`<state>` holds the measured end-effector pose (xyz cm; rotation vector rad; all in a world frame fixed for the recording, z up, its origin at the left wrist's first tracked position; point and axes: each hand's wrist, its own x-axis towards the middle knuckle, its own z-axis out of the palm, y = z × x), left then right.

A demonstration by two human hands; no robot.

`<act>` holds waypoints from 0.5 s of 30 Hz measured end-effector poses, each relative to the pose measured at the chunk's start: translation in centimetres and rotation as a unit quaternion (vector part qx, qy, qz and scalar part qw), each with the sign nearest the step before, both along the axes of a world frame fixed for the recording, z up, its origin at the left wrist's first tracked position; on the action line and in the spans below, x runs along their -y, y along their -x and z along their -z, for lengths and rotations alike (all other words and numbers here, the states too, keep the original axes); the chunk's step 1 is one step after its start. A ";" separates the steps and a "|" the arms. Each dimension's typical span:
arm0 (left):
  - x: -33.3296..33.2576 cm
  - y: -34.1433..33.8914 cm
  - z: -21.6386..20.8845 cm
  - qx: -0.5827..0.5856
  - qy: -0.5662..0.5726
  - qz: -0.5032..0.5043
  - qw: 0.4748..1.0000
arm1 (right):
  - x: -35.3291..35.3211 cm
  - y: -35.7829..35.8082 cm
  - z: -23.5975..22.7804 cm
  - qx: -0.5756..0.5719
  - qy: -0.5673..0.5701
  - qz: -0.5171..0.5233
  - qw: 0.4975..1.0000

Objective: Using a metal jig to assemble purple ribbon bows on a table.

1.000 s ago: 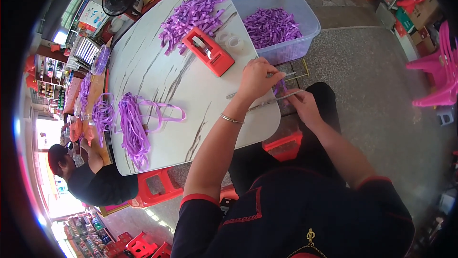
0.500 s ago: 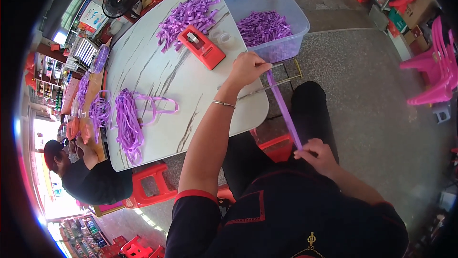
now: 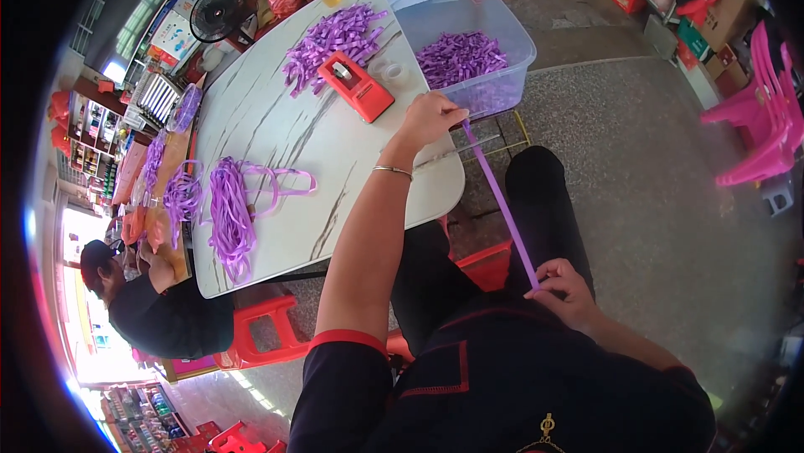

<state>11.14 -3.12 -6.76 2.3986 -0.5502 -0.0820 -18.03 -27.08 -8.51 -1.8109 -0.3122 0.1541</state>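
A narrow purple ribbon stretches taut between my two hands, beside the table's right edge and above my leg. Its far end is pinched by my left hand, close to the table's corner. Nearer my body, my right hand grips the other end between thumb and fingers. Ahead of my left hand, a red tape dispenser stands on the white marbled table. Behind it lies a heap of short purple ribbon pieces. A looped bundle of long purple ribbons rests at the table's left.
A clear plastic bin of purple ribbon pieces stands off the table's far right corner. Clear tape rolls sit by the dispenser. A person works at a wooden table at left. Red stools and pink chairs stand around.
My right hand has moved slightly down toward my body, pulling the ribbon straighter. My left hand has shifted a little left, still pinching its end.
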 end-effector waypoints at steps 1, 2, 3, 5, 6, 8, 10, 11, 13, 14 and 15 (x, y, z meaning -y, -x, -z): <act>0.1 0.0 -0.1 0.001 0.000 0.002 1.000 | 0.0 0.1 0.2 -0.012 -0.003 -0.001 1.000; 0.0 0.0 0.0 0.012 -0.001 0.001 1.000 | 0.0 0.1 0.3 -0.026 -0.006 -0.004 1.000; -0.1 0.0 0.1 0.022 -0.002 0.000 1.000 | 0.0 0.2 0.4 -0.026 -0.006 -0.004 1.000; -0.2 0.0 0.2 0.022 0.003 0.002 1.000 | 0.0 0.3 0.4 -0.029 0.002 -0.009 1.000; -0.2 0.0 0.3 0.022 0.008 0.004 1.000 | -0.1 0.3 0.4 -0.029 0.003 -0.009 1.000; -0.3 -0.1 0.4 0.021 0.011 0.003 1.000 | -0.2 0.5 0.2 -0.047 -0.004 -0.010 0.999; -0.2 -0.2 0.6 0.019 0.013 0.002 1.000 | -0.2 0.5 0.1 -0.049 -0.012 -0.014 0.999; -0.2 -0.2 0.6 0.023 0.012 0.005 1.000 | -0.2 0.5 0.0 -0.050 -0.021 -0.019 0.998; -0.3 -0.2 0.6 0.027 0.012 0.008 1.000 | -0.2 0.4 -0.3 -0.099 -0.054 -0.023 0.993; -0.4 -0.1 0.5 0.030 0.011 0.007 0.999 | -0.2 0.4 -0.5 -0.148 -0.089 -0.028 0.985; -0.4 0.0 0.5 0.032 0.011 0.005 0.999 | -0.1 0.4 -0.6 -0.149 -0.087 -0.028 0.985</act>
